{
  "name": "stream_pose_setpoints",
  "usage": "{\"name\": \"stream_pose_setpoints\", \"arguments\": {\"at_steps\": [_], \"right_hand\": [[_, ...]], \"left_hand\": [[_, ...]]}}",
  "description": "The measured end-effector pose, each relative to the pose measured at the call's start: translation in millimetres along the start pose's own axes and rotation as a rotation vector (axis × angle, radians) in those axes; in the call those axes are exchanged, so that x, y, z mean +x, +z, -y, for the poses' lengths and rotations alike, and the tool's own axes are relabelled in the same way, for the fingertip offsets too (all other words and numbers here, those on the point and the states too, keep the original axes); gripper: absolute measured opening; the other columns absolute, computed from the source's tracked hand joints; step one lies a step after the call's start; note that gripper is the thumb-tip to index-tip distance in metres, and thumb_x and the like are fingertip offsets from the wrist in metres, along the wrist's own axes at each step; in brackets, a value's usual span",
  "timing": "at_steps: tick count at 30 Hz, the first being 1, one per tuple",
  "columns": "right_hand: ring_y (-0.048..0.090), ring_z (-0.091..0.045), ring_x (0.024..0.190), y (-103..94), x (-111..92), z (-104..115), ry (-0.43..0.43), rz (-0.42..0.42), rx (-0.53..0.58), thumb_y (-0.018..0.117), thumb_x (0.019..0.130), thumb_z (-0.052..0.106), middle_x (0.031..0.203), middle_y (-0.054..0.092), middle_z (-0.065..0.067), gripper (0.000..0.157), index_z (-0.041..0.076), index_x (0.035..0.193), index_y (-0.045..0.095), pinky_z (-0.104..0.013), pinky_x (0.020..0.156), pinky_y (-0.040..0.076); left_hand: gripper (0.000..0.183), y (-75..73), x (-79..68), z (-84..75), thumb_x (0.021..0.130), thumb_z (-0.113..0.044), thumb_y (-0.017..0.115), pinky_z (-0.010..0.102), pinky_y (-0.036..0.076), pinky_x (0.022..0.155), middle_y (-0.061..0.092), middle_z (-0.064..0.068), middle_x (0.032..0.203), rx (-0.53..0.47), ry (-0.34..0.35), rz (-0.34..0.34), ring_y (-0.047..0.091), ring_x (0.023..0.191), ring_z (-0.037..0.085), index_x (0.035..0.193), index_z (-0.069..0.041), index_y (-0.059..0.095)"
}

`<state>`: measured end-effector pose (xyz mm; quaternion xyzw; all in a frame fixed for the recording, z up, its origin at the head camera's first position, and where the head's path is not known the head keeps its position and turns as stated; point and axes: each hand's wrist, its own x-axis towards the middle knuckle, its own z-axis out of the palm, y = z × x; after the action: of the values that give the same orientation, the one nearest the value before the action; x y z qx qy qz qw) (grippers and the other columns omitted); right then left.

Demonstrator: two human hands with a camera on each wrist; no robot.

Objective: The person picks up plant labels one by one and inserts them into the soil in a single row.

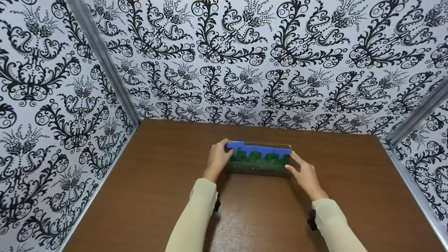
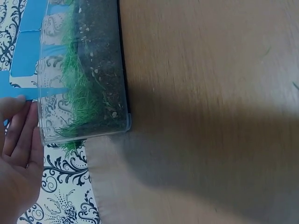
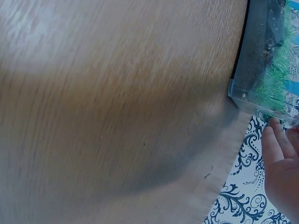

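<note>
A clear plastic planter box (image 1: 259, 170) stands on the table, with dark soil (image 2: 100, 51) inside and green grass (image 2: 79, 93) above it. Blue T-shaped plant labels (image 2: 25, 53) stand in a row with their narrow stems down in the grass. At the left end my left hand (image 1: 218, 155) pinches the end label, which sits higher than its neighbours. My right hand (image 1: 305, 175) grips the box's right end, thumb at the front and fingers round the side. In the right wrist view its fingers (image 3: 275, 144) touch the end wall; the thumb is hidden there.
Brown wooden table (image 1: 150, 210) surrounds the box. Patterned black-and-white panels (image 1: 245, 70) rise behind and at both sides, joined by grey metal posts (image 1: 105, 63). Small green scraps (image 3: 208, 175) lie on the tabletop.
</note>
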<state>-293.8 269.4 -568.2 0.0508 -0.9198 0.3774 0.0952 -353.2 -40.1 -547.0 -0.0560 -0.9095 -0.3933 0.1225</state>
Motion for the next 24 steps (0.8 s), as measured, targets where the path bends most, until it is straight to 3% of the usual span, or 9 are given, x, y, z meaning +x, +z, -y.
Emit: {"name": "stream_pose_setpoints", "arguments": {"at_steps": [4, 10, 13, 16, 19, 20, 24], "right_hand": [[0.047, -0.038, 0.137, -0.3, -0.3, -0.6, -0.005, 0.004, -0.004, 0.067, 0.096, 0.016, 0.153, 0.044, -0.016, 0.054, 0.002, 0.145, 0.049, -0.053, 0.108, 0.042], [0.046, -0.038, 0.137, -0.2, 0.5, -1.1, 0.007, 0.015, 0.006, 0.066, 0.096, 0.016, 0.153, 0.043, -0.017, 0.054, 0.002, 0.145, 0.049, -0.052, 0.109, 0.042], [0.045, -0.038, 0.138, -0.3, 0.8, -0.6, 0.017, 0.019, 0.006, 0.066, 0.096, 0.017, 0.154, 0.043, -0.016, 0.054, 0.003, 0.146, 0.048, -0.053, 0.111, 0.040], [0.043, -0.038, 0.140, -0.7, 1.1, 0.0, 0.022, 0.024, 0.008, 0.066, 0.096, 0.016, 0.154, 0.042, -0.016, 0.055, 0.003, 0.146, 0.048, -0.053, 0.112, 0.038], [0.043, -0.038, 0.140, -1.0, 1.4, 0.0, 0.024, 0.023, 0.008, 0.066, 0.096, 0.015, 0.154, 0.042, -0.016, 0.054, 0.003, 0.146, 0.048, -0.053, 0.112, 0.038], [0.044, -0.038, 0.139, -1.0, 1.5, -0.2, 0.022, 0.024, 0.006, 0.066, 0.096, 0.015, 0.154, 0.042, -0.016, 0.054, 0.002, 0.146, 0.048, -0.053, 0.112, 0.039], [0.050, -0.036, 0.135, -0.7, 1.3, -1.1, 0.022, 0.024, -0.001, 0.066, 0.096, 0.015, 0.154, 0.043, -0.016, 0.054, 0.001, 0.145, 0.049, -0.048, 0.107, 0.045]], "left_hand": [[0.012, 2.0, -0.4, 2.2, 0.087, -0.014, 0.076, 0.047, 0.053, 0.086, 0.076, 0.009, 0.098, 0.020, 0.010, -0.011, 0.071, 0.091, 0.030, 0.095, -0.011, 0.067], [0.014, 5.8, -0.6, 7.5, 0.086, -0.015, 0.077, 0.053, 0.036, 0.105, 0.077, 0.008, 0.098, 0.048, 0.031, -0.008, 0.071, 0.097, 0.032, 0.097, -0.012, 0.070], [0.014, 7.0, -0.3, 9.9, 0.085, -0.014, 0.077, 0.054, 0.033, 0.109, 0.077, 0.009, 0.099, 0.031, 0.030, -0.014, 0.070, 0.098, 0.031, 0.097, -0.011, 0.071], [0.012, 7.0, -0.5, 11.5, 0.086, -0.012, 0.077, 0.049, 0.044, 0.102, 0.076, 0.009, 0.096, -0.006, 0.022, -0.008, 0.069, 0.094, 0.028, 0.094, -0.010, 0.069], [0.011, 6.5, -1.2, 12.2, 0.087, -0.011, 0.076, 0.043, 0.053, 0.086, 0.075, 0.009, 0.095, -0.049, 0.008, 0.014, 0.066, 0.087, 0.024, 0.093, -0.009, 0.067], [0.010, 6.3, -1.4, 12.4, 0.088, -0.011, 0.075, 0.042, 0.054, 0.080, 0.075, 0.008, 0.095, -0.055, 0.002, 0.022, 0.065, 0.085, 0.023, 0.093, -0.010, 0.067], [0.010, 6.0, -1.8, 12.9, 0.089, -0.012, 0.075, 0.040, 0.053, 0.079, 0.075, 0.008, 0.097, -0.050, 0.000, 0.033, 0.065, 0.085, 0.022, 0.096, -0.010, 0.068]]}}
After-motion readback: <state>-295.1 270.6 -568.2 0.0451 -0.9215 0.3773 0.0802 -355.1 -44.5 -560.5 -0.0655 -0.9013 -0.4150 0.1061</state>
